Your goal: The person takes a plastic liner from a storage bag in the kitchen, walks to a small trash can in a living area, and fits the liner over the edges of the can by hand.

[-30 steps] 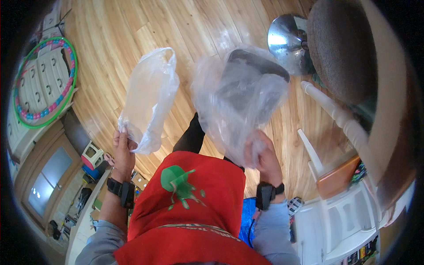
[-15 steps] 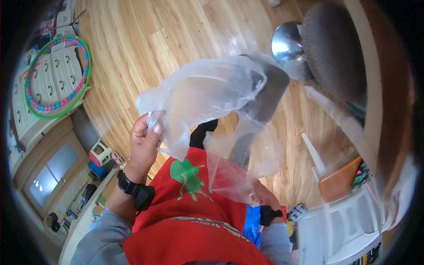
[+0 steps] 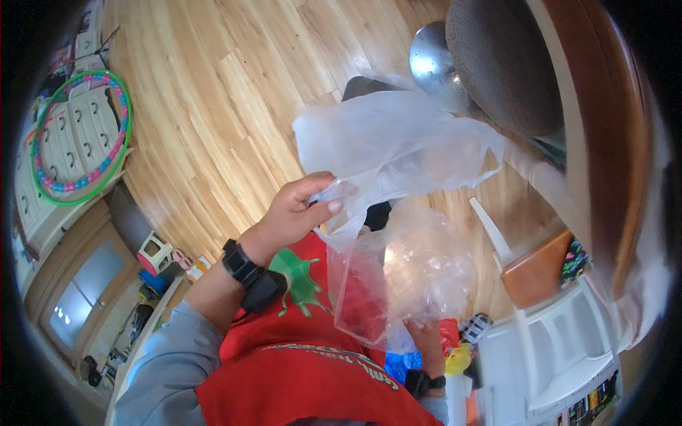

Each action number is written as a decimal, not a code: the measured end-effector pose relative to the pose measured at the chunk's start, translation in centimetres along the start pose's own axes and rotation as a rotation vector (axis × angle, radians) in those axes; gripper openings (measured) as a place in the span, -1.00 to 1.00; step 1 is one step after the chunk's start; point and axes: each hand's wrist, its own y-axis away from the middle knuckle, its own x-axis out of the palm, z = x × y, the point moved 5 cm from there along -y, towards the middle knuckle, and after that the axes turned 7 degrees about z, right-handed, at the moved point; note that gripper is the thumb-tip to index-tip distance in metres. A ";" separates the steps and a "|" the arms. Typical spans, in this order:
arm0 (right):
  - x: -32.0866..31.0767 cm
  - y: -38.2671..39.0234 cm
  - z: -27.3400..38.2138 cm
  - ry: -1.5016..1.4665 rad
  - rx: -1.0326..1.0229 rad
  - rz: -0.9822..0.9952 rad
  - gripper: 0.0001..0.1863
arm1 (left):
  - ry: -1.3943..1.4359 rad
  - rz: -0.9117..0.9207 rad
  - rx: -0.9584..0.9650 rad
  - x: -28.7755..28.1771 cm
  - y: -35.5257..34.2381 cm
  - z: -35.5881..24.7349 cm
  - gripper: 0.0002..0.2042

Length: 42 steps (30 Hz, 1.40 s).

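My left hand (image 3: 302, 209) pinches one end of a translucent white plastic bag (image 3: 398, 142) between thumb and fingers. The bag stretches away to the right, with a torn-looking hole or handle loop at its far end. Lower down, a crumpled clear plastic bag (image 3: 426, 263) puffs out in front of my red apron (image 3: 305, 369). My right hand (image 3: 426, 339) is at the bottom of this clear bag and seems to grip it; the film partly hides its fingers. Both wrists wear black bands.
A brown padded seat (image 3: 501, 64) with a shiny metal base (image 3: 432, 60) stands at upper right, beside a brown tabletop edge (image 3: 611, 128). White plastic chairs (image 3: 554, 341) are at lower right. Left: a green hoop (image 3: 129, 117) against white drawers (image 3: 74, 131).
My left hand has moved right and slightly up with the white bag, which now reaches farther right. The right hand has dropped a little, and the clear bag looks fuller. The whole view has shifted slightly.
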 end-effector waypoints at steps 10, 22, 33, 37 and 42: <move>-8.1 7.0 5.4 -0.555 0.030 -0.023 -0.58 | -0.006 -0.288 0.029 -3.4 -3.8 11.8 -0.77; -8.6 -2.7 14.1 -0.762 0.065 0.051 -0.52 | -0.152 -0.387 -0.116 -3.0 -0.8 13.7 -0.84; -6.2 -16.1 15.5 -1.140 -0.140 0.133 -0.23 | -0.046 -0.232 -0.309 -4.2 2.8 16.4 -0.89; -2.8 -21.4 14.0 -0.615 -0.006 0.136 -0.18 | 0.022 -0.205 -0.273 -3.9 2.0 14.6 -0.76; 2.1 -24.5 16.5 -0.419 -0.018 0.409 -0.20 | 0.051 -0.229 -0.181 -4.3 1.2 13.3 -0.69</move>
